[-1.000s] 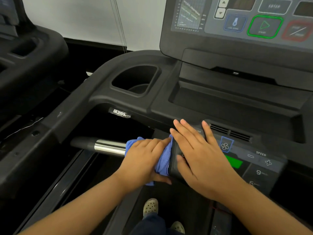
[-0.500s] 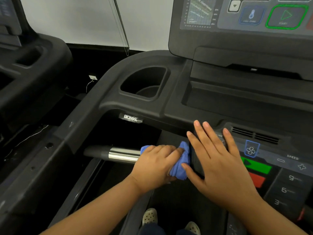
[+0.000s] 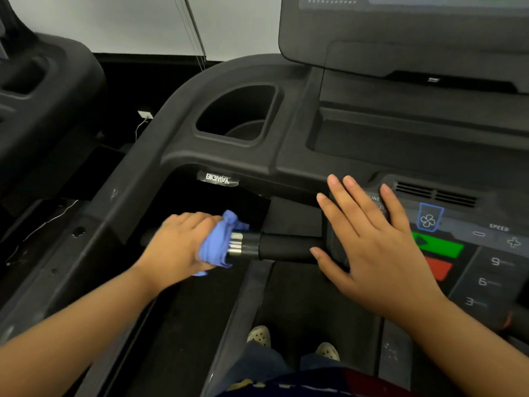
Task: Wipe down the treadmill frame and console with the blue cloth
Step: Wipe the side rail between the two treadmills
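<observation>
In the head view, the left hand (image 3: 180, 245) has slid away from the right hand (image 3: 380, 250). A second ago it was bunching the blue cloth (image 3: 217, 245) against the left side of the control panel (image 3: 483, 270), almost touching the other hand. Now it sits well to the left along the handlebar (image 3: 286, 247), and the bar's black grip and a chrome band lie uncovered between the two hands.

The left fingers (image 3: 200, 224) are curled over the cloth. The cloth is wrapped round the bar's metal stretch, so cloth and bar are clamped together in one grip. The hand is slightly blurred, which fits a stroke in motion.

The right hand has hardly shifted. It lies flat on the panel's left edge, fingers (image 3: 352, 202) straight and a little spread, holding nothing, with the thumb reaching over the panel's side. It seems to serve as a brace.

The camera has also dipped, so less of the upper console (image 3: 400, 47) shows than before.

For the task, this suggests the panel's side is done and the wipe is now running outward along the handlebar toward the frame (image 3: 137, 190). By my reading the job is only partway. The outer end of the bar, the curved frame, the cup holder (image 3: 240, 116) and the upper console probably still need the cloth, though nothing visible shows whether they are clean.
</observation>
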The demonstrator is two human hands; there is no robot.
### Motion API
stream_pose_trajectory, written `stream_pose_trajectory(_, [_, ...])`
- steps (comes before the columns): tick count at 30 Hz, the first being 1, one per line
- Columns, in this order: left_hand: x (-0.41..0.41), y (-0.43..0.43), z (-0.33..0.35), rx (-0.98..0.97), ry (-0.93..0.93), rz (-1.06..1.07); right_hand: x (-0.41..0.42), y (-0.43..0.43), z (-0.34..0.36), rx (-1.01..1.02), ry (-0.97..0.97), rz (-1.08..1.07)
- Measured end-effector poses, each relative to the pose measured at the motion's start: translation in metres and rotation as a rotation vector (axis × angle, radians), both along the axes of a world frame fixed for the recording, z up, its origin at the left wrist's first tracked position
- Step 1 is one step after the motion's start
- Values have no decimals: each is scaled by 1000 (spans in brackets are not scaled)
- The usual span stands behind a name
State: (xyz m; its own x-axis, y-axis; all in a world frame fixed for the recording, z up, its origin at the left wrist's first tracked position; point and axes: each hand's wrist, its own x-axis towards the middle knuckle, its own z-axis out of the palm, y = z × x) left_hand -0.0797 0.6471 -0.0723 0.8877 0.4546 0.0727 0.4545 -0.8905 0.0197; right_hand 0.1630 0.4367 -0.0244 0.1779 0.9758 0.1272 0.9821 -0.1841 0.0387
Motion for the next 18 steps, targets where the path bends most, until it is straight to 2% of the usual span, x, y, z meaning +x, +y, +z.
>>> stream_pose_trajectory(9, [-23, 18, 25, -468, 125, 261, -2, -3, 0, -23, 0, -6])
stream_pose_trajectory(13, [-11, 15, 33, -586, 159, 177, -3, -3, -1, -25, -2, -6])
stream_pose_trajectory(18, [17, 25, 34, -457, 250, -73, -2, -2, 1, -23, 13, -7])
